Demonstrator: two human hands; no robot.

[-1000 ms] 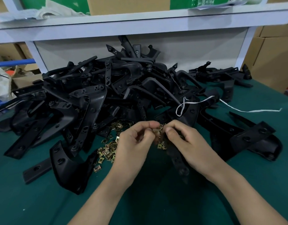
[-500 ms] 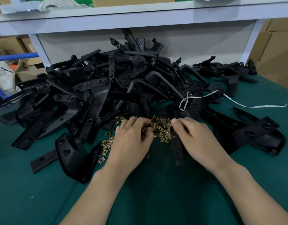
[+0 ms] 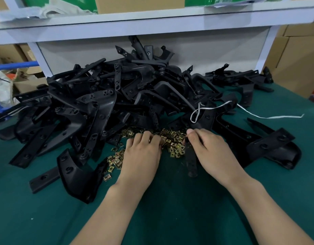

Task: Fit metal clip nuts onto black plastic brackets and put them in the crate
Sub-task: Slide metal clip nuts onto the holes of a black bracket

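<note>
Pick just one from the heap of clip nuts (image 3: pixel 173 143) on the worktop (image 3: pixel 46 218) under the curled left hand (image 3: pixel 142 153) (grasp impossible to tell), then push it squarely onto the end of the bracket (image 3: pixel 191 159) gripped in the right hand (image 3: pixel 211 152) just beside.

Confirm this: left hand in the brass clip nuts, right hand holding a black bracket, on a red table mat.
Not quite: the head view shows the table mat is dark green, not red. The rest holds: left hand in the brass clip nuts, right hand holding a black bracket.
</note>
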